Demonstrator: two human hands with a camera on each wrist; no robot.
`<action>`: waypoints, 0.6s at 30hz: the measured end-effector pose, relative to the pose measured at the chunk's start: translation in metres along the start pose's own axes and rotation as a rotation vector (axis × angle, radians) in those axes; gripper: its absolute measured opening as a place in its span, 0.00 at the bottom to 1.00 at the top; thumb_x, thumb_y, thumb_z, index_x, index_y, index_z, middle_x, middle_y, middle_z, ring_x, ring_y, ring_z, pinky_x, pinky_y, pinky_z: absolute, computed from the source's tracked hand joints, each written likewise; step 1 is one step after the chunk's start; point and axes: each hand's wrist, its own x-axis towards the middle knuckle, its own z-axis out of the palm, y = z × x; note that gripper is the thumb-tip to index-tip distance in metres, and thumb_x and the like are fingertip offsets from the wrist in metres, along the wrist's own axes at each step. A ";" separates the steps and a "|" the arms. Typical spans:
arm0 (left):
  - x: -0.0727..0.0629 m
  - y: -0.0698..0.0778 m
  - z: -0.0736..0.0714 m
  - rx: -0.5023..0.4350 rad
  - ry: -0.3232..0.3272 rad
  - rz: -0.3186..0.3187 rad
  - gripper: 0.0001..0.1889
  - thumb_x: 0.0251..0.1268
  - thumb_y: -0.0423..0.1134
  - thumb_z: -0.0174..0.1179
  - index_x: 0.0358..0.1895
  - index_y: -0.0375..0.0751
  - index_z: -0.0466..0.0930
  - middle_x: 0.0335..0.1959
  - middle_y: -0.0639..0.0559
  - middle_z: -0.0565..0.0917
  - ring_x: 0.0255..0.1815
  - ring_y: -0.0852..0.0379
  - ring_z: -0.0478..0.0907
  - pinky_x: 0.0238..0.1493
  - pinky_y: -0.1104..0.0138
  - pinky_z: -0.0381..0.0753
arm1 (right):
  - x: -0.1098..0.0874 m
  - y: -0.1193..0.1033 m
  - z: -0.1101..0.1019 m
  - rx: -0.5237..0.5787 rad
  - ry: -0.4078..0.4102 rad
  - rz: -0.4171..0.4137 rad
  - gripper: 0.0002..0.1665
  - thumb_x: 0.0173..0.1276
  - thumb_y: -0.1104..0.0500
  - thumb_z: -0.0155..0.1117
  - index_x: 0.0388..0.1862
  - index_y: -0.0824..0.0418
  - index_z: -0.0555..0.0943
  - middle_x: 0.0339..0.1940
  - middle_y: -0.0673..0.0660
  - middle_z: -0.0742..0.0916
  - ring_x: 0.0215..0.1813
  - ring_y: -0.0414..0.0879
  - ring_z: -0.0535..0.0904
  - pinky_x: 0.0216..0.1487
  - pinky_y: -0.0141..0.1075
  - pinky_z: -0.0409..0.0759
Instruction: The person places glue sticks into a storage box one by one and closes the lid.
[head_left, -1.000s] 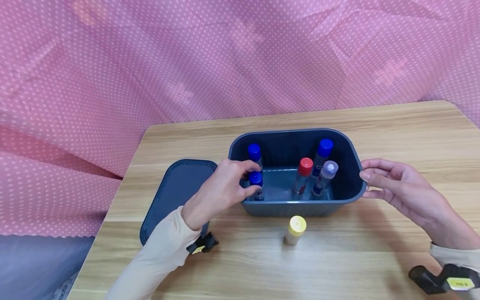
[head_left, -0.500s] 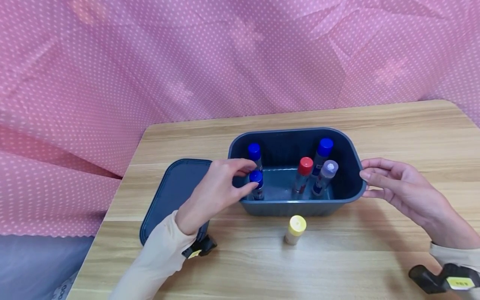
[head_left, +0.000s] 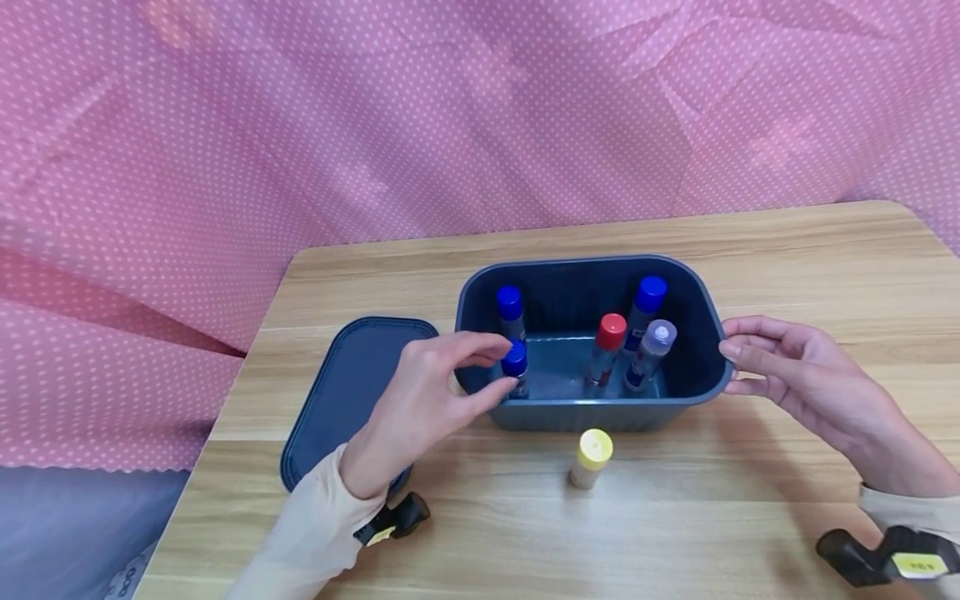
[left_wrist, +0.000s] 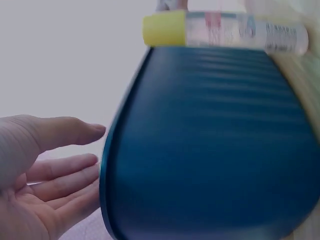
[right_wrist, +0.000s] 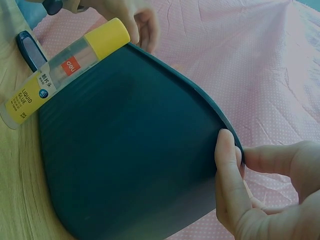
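My left hand [head_left: 431,392] hovers over the left end of a dark blue plastic box [head_left: 570,418], fingers loosely spread. Its fingertips are close to a blue-capped glue bottle [head_left: 515,364] standing inside; another blue-capped bottle [head_left: 510,304] stands just behind. In the left wrist view nothing lies between thumb and fingers. With thumb and fingers, my right hand [head_left: 806,379] pinches the rim at the box's right end. Towards that end stand a red-capped bottle [head_left: 608,346], a blue-capped one [head_left: 648,300] and one with a pale translucent top [head_left: 652,350]. Bottle bases are partly hidden by the front wall.
A yellow-capped liquid glue bottle [head_left: 591,457] stands upright on the wooden table [head_left: 675,533], in front of the box. The dark lid [head_left: 337,392] lies flat to the left, partly under my left forearm. A pink dotted cloth [head_left: 480,125] hangs behind the table.
My left hand has let go of the front left blue-capped bottle and drawn back to the left, its fingers opening. The right hand stays on the rim.
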 end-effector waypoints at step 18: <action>-0.029 0.006 0.018 -0.244 0.098 0.186 0.15 0.50 0.32 0.74 0.43 0.40 0.84 0.41 0.51 0.87 0.42 0.60 0.83 0.46 0.68 0.82 | -0.002 0.003 0.000 -0.006 0.000 -0.002 0.18 0.74 0.76 0.41 0.53 0.69 0.76 0.45 0.59 0.84 0.45 0.49 0.84 0.46 0.41 0.84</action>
